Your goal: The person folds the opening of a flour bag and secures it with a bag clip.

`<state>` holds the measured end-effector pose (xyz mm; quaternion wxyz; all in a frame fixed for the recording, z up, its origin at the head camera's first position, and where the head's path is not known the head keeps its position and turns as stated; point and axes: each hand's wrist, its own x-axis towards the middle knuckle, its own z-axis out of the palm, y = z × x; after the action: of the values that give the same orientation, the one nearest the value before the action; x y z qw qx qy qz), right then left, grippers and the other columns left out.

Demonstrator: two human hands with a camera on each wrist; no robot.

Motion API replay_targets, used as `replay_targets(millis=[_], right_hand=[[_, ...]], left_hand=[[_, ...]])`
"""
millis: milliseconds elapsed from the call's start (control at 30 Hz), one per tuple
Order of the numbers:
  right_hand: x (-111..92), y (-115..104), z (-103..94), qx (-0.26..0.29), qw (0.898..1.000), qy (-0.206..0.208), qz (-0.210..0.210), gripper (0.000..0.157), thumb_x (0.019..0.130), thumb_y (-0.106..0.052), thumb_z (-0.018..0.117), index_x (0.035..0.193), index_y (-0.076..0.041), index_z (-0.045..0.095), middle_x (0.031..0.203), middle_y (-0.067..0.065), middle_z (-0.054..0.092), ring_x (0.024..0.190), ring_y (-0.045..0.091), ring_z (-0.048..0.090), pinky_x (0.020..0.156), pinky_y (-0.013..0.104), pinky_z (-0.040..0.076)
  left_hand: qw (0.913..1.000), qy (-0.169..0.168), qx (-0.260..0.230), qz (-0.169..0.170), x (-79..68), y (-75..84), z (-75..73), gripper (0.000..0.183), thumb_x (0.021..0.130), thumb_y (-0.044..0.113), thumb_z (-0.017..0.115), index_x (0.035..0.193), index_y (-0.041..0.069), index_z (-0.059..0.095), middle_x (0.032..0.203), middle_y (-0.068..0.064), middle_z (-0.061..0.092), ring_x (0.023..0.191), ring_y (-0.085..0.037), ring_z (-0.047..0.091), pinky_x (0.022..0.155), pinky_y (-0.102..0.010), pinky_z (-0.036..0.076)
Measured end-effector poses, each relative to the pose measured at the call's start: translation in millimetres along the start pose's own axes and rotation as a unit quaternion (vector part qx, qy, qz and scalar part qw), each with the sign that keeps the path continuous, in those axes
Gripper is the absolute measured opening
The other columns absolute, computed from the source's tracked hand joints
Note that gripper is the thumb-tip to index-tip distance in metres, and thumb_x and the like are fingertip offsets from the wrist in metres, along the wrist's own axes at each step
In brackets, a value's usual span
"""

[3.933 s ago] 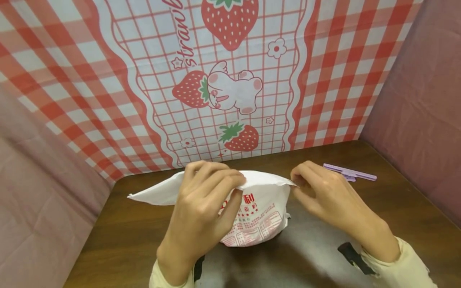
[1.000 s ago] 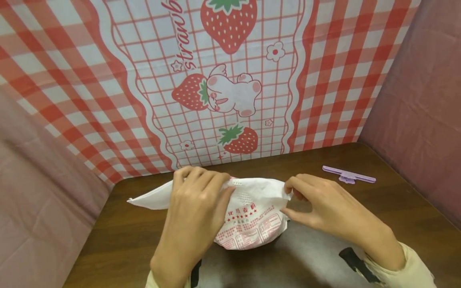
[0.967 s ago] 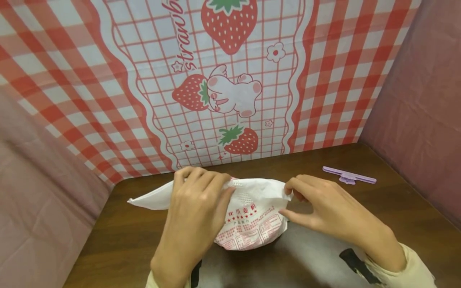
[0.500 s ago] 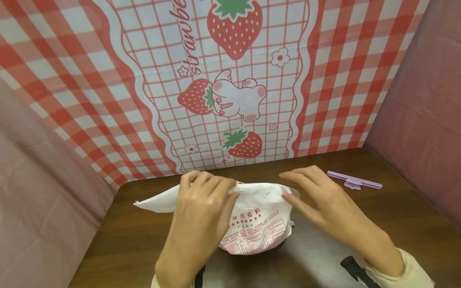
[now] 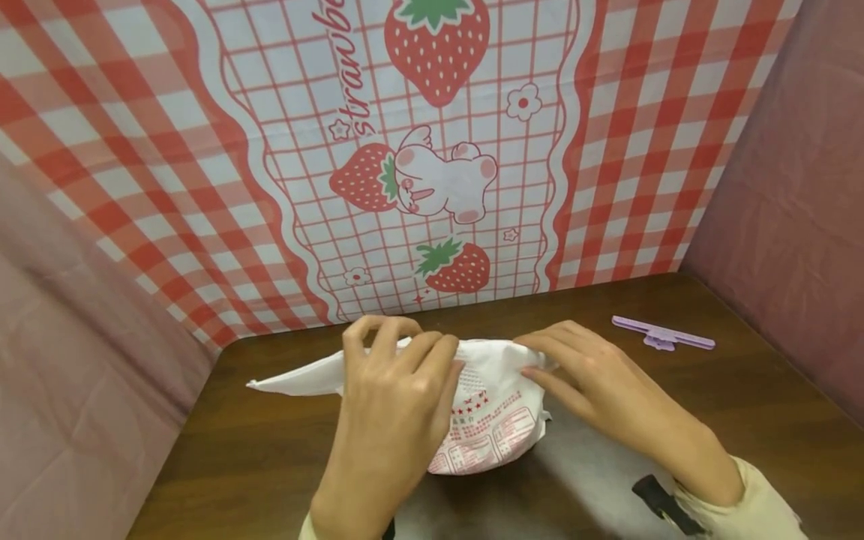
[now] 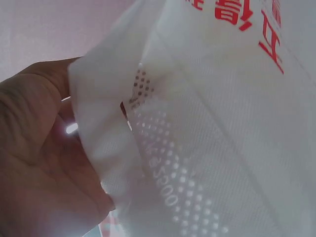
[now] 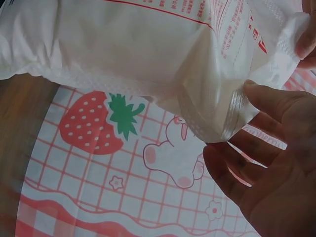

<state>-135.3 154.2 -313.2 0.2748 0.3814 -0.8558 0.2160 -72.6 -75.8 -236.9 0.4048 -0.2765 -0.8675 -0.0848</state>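
Note:
A white flour bag (image 5: 502, 409) with red print stands on the table, its top edge gathered and folded. Its loose left end (image 5: 300, 376) sticks out to the left as a pointed flap. My left hand (image 5: 398, 405) pinches the top edge near the middle, thumb in front and fingers behind; it hides part of the print. At the bag's right top corner, my right hand (image 5: 607, 375) pinches the edge, with the thumb (image 7: 269, 101) on one face and fingers behind. The left wrist view shows a dotted strip on the bag (image 6: 182, 182) near the left hand (image 6: 44, 148).
A purple bag clip (image 5: 661, 334) lies on the brown table (image 5: 250, 450) at the right, beyond the right hand. Behind stands a strawberry-patterned cloth (image 5: 439, 172), with pink cloths (image 5: 790, 187) at the sides.
Half a second ago the right fingers were spread off the corner; now they have come down on it. My left hand has slid slightly right along the top edge.

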Motion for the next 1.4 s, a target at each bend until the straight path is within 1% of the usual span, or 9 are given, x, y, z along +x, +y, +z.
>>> replay_targets(millis=[200,300,467,600,833,1000,1067,1200,1400], right_hand=[[1.7,4.0,0.5,-0.01,0.999,0.033,-0.033,0.033,0.073,-0.016,0.072,0.105,-0.018,0.063,0.098,-0.012,0.058,0.09,0.002,0.052,0.075,0.013,0.038],[2.3,5.0,0.9,-0.008,0.999,0.037,-0.039,0.03,0.073,-0.014,0.071,0.102,-0.018,0.064,0.097,-0.012,0.059,0.09,0.001,0.052,0.075,0.014,0.038],[2.7,5.0,2.9,-0.001,0.998,0.037,-0.044,0.028,0.072,-0.014,0.071,0.1,-0.017,0.066,0.093,-0.012,0.06,0.088,0.001,0.053,0.074,0.014,0.04],[6.1,3.3,3.5,0.008,0.998,0.036,-0.049,0.03,0.071,-0.012,0.072,0.101,-0.017,0.065,0.094,-0.012,0.06,0.088,0.001,0.053,0.073,0.013,0.04],[11.4,-12.4,-2.4,0.056,0.996,0.048,-0.052,0.042,0.069,-0.008,0.072,0.11,-0.01,0.061,0.108,-0.002,0.059,0.102,0.014,0.052,0.086,0.014,0.036],[15.9,-22.4,-8.5,0.05,0.997,0.047,-0.044,0.046,0.073,-0.011,0.07,0.117,-0.01,0.057,0.113,0.001,0.057,0.106,0.017,0.049,0.092,0.016,0.032],[19.4,-24.1,-9.5,0.051,0.996,0.05,-0.044,0.045,0.074,-0.011,0.069,0.117,-0.01,0.057,0.111,0.001,0.058,0.105,0.017,0.049,0.091,0.016,0.032],[29.0,-27.5,-6.8,0.081,0.993,0.063,-0.06,0.04,0.074,-0.009,0.069,0.113,-0.01,0.059,0.107,0.001,0.06,0.101,0.016,0.051,0.087,0.016,0.035],[47.9,-38.2,1.8,0.127,0.987,0.057,-0.075,0.037,0.072,-0.002,0.07,0.107,-0.011,0.062,0.103,-0.004,0.061,0.096,0.012,0.052,0.083,0.015,0.037]], left_hand=[[0.9981,-0.024,0.02,-0.054,-5.5,-7.9,5.2,0.014,0.077,0.021,0.068,0.088,0.011,0.066,0.083,0.002,0.067,0.079,-0.018,0.052,0.082,-0.04,0.032],[0.9965,-0.033,0.029,-0.071,-7.9,-11.6,6.6,0.017,0.075,0.025,0.07,0.086,0.012,0.066,0.08,0.002,0.067,0.077,-0.018,0.051,0.08,-0.039,0.032],[0.9979,-0.032,0.001,-0.056,-9.5,-17.6,6.8,0.012,0.076,0.024,0.069,0.078,0.013,0.064,0.072,0.003,0.065,0.072,-0.016,0.052,0.077,-0.036,0.033],[0.9983,-0.038,-0.012,-0.043,-10.8,-23.8,5.3,0.01,0.078,0.022,0.068,0.079,0.013,0.065,0.071,0.003,0.064,0.07,-0.016,0.053,0.072,-0.033,0.033],[0.9981,-0.055,-0.016,-0.02,-10.3,-28.0,3.1,0.009,0.081,0.018,0.064,0.086,0.011,0.064,0.073,0.004,0.063,0.07,-0.014,0.051,0.075,-0.033,0.035],[0.9982,-0.057,-0.017,-0.007,-6.6,-27.7,4.0,0.007,0.081,0.017,0.064,0.083,0.011,0.062,0.07,0.005,0.061,0.068,-0.013,0.049,0.074,-0.032,0.034],[0.9981,-0.058,-0.017,-0.007,-5.8,-27.5,4.3,0.006,0.081,0.017,0.064,0.083,0.011,0.062,0.071,0.005,0.061,0.068,-0.013,0.049,0.074,-0.031,0.034],[0.9976,-0.067,-0.016,-0.01,-6.2,-28.4,4.7,0.006,0.082,0.017,0.063,0.084,0.012,0.062,0.074,0.005,0.063,0.069,-0.013,0.05,0.074,-0.031,0.035],[0.997,-0.073,-0.023,-0.013,-8.3,-31.8,2.8,0.005,0.082,0.017,0.063,0.083,0.012,0.062,0.075,0.005,0.064,0.067,-0.012,0.049,0.072,-0.03,0.034]])
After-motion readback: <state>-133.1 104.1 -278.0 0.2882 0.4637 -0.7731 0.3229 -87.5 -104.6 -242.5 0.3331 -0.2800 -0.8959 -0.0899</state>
